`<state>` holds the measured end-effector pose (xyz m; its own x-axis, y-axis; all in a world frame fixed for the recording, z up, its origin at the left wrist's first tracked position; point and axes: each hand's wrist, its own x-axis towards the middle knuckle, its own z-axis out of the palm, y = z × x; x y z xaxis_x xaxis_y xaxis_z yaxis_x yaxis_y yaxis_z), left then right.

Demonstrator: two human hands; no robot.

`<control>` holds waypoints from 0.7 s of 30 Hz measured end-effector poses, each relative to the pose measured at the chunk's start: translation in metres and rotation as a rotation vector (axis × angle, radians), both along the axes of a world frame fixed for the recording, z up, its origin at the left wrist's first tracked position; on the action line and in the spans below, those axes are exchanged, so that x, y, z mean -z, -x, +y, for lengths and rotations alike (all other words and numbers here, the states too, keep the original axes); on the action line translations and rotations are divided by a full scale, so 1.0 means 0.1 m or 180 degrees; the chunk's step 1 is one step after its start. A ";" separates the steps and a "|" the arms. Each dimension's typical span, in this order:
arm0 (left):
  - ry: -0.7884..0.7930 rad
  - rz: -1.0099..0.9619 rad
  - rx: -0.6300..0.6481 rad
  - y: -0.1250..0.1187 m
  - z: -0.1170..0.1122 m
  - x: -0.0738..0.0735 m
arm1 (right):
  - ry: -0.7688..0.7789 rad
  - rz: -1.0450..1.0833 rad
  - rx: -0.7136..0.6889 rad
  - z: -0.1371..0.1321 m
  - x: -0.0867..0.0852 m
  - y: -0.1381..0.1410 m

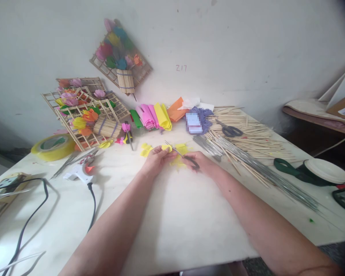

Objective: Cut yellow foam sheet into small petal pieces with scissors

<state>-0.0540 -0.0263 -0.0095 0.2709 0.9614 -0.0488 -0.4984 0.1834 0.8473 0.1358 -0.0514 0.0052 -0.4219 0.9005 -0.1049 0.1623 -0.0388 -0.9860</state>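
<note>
My left hand [157,158] is closed on a small piece of yellow paper [166,148] above the white table [172,226]. My right hand [200,162] grips a pair of scissors [180,154] by the dark handles, and the blades point up and left into the yellow piece. More yellow paper scraps [146,150] lie on the table just beyond both hands.
A glue gun [79,171] with a black cord lies to the left, by a yellow tape roll [53,146]. Stick frames with paper flowers [87,115] stand at the back left. Rolled coloured paper [155,115], wooden sticks [253,138], wires [264,172] and second scissors [231,131] lie behind and right.
</note>
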 end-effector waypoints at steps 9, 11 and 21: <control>0.0024 -0.0005 0.0001 0.00 -0.01 -0.03 | -0.0035 0.0040 0.0012 0.00 -0.01 0.00; 0.0034 -0.0001 0.0001 0.00 -0.01 -0.03 | -0.0049 0.0050 0.0009 0.00 -0.02 0.00; 0.0046 -0.0054 -0.0059 0.01 0.00 -0.02 | -0.0078 0.0074 -0.0027 0.03 0.04 -0.01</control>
<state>-0.0549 -0.0263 -0.0071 0.2539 0.9655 -0.0582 -0.5161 0.1861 0.8361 0.1370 -0.0481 0.0013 -0.4316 0.8991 -0.0729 0.1395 -0.0133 -0.9901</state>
